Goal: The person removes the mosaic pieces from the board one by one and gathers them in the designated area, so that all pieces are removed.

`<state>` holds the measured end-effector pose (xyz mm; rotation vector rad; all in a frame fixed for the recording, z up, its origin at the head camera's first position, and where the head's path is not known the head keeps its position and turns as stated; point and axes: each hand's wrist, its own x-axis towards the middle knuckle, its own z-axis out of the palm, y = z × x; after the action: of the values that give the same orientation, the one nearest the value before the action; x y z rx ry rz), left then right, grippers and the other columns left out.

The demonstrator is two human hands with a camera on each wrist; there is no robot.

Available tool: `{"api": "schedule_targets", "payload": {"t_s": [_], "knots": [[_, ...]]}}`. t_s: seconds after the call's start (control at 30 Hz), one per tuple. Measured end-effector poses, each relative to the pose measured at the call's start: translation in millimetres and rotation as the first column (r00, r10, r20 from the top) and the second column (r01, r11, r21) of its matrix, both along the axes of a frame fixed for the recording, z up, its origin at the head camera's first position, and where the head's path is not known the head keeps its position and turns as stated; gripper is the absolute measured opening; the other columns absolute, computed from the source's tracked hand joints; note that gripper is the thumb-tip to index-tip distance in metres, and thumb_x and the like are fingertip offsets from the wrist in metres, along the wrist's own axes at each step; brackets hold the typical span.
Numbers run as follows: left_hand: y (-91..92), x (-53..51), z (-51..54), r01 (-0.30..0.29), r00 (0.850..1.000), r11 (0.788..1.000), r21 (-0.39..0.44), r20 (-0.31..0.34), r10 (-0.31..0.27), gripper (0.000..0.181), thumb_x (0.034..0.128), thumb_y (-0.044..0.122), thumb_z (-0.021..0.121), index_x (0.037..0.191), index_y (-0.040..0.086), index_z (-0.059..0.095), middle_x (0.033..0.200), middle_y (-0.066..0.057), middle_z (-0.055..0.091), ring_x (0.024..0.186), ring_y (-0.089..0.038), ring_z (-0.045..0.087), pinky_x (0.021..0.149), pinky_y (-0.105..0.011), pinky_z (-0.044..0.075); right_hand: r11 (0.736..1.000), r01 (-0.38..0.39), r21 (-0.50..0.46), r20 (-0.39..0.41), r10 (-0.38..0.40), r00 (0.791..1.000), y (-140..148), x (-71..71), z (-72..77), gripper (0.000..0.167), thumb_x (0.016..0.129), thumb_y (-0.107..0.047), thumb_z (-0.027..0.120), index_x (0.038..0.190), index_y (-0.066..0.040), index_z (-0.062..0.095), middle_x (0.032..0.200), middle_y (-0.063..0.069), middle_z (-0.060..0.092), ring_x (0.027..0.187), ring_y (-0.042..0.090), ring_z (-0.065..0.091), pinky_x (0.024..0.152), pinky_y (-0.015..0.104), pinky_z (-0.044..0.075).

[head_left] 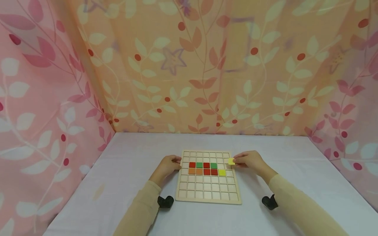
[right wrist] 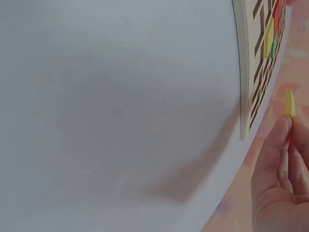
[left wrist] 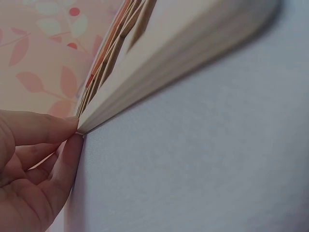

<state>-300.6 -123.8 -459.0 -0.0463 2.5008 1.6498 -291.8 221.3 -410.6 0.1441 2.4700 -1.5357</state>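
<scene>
A wooden grid board [head_left: 207, 186] lies on the table, with a row of red and green tiles above a row of orange, red and yellow tiles [head_left: 222, 172]. The left hand [head_left: 167, 167] pinches the board's left edge [left wrist: 116, 101] between thumb and fingers, as the left wrist view shows. Between thumb and fingertips the right hand [head_left: 250, 162] holds a yellow tile [head_left: 231, 161] over the board's upper right edge. In the right wrist view that tile [right wrist: 289, 103] stands on edge in the pinch, apart from the board [right wrist: 245, 63].
A pale cloth covers the table [head_left: 118, 196]. Patterned fabric [head_left: 206, 65] hangs behind and on both sides. Black pieces [head_left: 166, 202] are at both wrists, beside the board's lower half.
</scene>
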Motion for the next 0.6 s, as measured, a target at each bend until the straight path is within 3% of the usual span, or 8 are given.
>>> {"api": "schedule_targets", "payload": {"t_s": [0.6], "knots": [[0.2,2.2,3.2,-0.008,1.0,1.0,-0.015,0.0,0.008,0.036,0.0811,-0.008,0.069,0.117,-0.005,0.065,0.099,-0.013,0.065,0.086,-0.016,0.058,0.074,-0.023,0.051,0.998,0.019,-0.051,0.031,-0.018,0.999,37,-4.1,-7.8,0.037,0.09,-0.011,0.072,0.117,0.014,0.065,0.087,0.002,0.075,0.07,0.006,0.067,0.069,0.023,0.059]]}}
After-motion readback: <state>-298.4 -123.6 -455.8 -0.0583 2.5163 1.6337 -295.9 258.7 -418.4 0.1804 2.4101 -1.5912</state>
